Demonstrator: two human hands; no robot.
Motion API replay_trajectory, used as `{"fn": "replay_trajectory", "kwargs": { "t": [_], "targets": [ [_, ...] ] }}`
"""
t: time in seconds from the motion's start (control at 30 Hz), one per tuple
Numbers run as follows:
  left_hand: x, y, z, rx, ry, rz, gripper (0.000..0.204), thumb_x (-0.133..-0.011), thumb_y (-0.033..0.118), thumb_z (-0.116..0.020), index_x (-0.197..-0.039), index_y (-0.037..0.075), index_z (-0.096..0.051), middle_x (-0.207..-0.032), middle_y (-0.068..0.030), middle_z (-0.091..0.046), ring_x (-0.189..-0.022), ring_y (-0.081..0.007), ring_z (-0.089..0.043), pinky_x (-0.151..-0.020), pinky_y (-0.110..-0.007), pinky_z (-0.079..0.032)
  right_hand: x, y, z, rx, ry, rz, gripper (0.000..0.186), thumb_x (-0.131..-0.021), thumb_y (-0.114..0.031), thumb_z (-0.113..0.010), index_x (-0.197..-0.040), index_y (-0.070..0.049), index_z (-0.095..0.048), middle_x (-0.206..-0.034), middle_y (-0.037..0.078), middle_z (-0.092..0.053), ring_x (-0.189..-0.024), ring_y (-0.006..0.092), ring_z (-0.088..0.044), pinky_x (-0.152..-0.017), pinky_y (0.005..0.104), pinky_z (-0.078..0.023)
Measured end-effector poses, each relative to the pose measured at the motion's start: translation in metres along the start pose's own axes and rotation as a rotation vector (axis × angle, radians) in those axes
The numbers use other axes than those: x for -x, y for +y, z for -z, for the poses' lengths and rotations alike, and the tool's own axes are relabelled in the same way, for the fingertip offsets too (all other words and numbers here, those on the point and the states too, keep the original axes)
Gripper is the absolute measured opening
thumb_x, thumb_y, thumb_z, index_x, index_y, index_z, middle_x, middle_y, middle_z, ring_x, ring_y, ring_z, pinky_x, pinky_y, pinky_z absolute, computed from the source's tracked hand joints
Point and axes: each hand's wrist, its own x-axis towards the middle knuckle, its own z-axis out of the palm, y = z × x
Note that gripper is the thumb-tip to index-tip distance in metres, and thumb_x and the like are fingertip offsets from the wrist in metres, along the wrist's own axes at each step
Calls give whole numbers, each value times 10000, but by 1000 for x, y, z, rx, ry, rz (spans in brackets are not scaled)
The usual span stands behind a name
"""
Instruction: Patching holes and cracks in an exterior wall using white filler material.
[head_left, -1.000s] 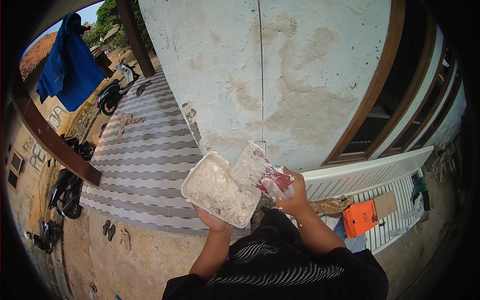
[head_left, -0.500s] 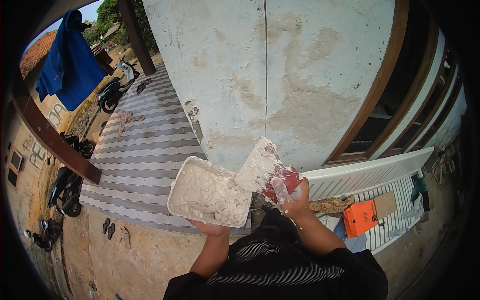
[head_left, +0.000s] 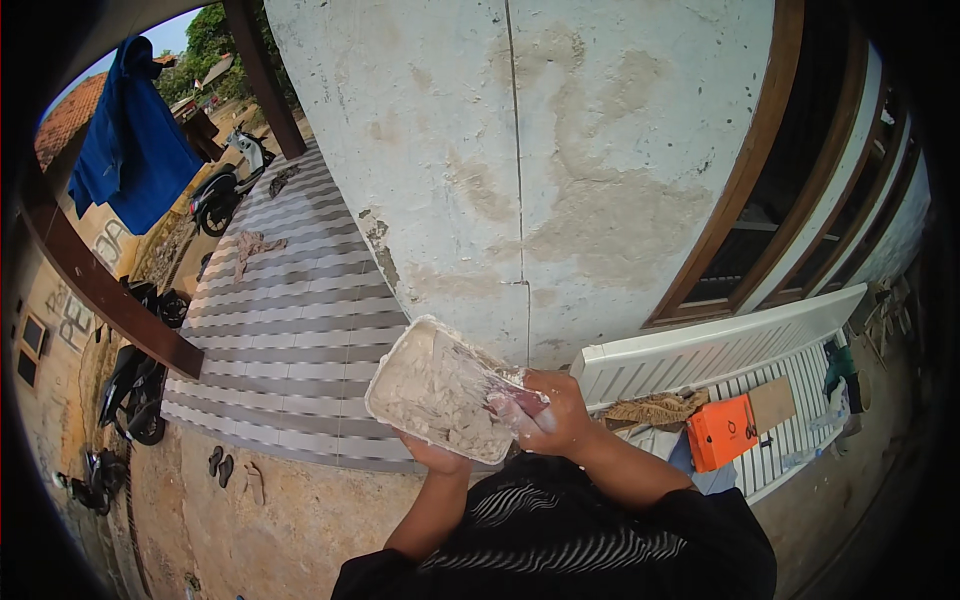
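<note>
A pale rectangular tub [head_left: 378,362] filled with thick, greyish-white putty [head_left: 425,385] is held out in front of me at a tilt. Beneath its near edge, my left hand [head_left: 436,456] grips and supports it. My right hand [head_left: 556,418] is closed around the dark red handle of a putty-smeared scraper [head_left: 508,396] at the tub's right side. The scraper's blade lies down in the putty, so its edge is hidden. White smears coat the fingers of that hand. Beyond the tub rises a pale wall [head_left: 440,150] with beige patches and a thin vertical line.
To the right, a white slatted bench [head_left: 700,355] carries an orange box [head_left: 722,435], a brown cloth [head_left: 655,410] and a piece of cardboard [head_left: 770,403]. A brown post [head_left: 120,310] and striped tiles [head_left: 290,330] lie left. Sandals [head_left: 220,465] rest on the ground.
The scraper, raised above the tub's right edge with putty on its blade, has come down into the tub. The tub has shifted slightly right and tilted. My view has turned a little.
</note>
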Motion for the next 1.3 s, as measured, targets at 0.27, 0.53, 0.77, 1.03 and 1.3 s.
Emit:
{"fn": "replay_trajectory", "kwargs": {
  "t": [0.27, 0.53, 0.77, 1.03, 1.3],
  "targets": [
    [3, -4, 8, 469, 46, -17, 775, -926, 657, -269, -1516, 160, -192, -1560, -105, -211, -1404, -351, -273, -1139, -522, -248, -13, 3, 7, -265, 153, -560, 121, -882, -79, -649, -908, 38, -637, -770, 85, -675, -678, 102, -611, -631, 287, -490],
    [3, -7, 8, 27, 191, -201, 795, -913, 661, -255, -1504, 133, -204, -1531, -123, -262, -1368, -367, -332, -1110, -532, -311, 8, 0, 3, -508, 133, -749, 170, -912, -90, -647, -1037, 9, -588, -935, 40, -641, -852, 85, -587, -765, 254, -495],
    [16, -9, -26, -109, 74, -133, 828, -905, 694, -267, -1508, 132, -183, -1538, -117, -239, -1384, -355, -301, -1121, -517, -291, 13, 10, -14, -392, 334, -613, 251, -873, -100, -679, -1030, 46, -548, -841, 103, -694, -761, 100, -623, -678, 278, -504],
    [25, -19, -25, -117, 36, 25, 825, -916, 695, -257, -1511, 131, -166, -1532, -113, -252, -1386, -326, -298, -1137, -478, -262, 2, -6, -12, -209, 142, -720, 282, -862, -45, -666, -1081, 52, -517, -902, 130, -673, -830, 100, -609, -734, 275, -494],
    [18, -18, -12, -116, -8, 49, 833, -911, 703, -274, -1512, 136, -165, -1534, -105, -254, -1388, -316, -299, -1139, -475, -260, -3, -1, -12, -577, 174, -737, 243, -885, -26, -654, -1090, 10, -530, -992, 57, -635, -903, 95, -590, -790, 255, -490]
  ]
}}
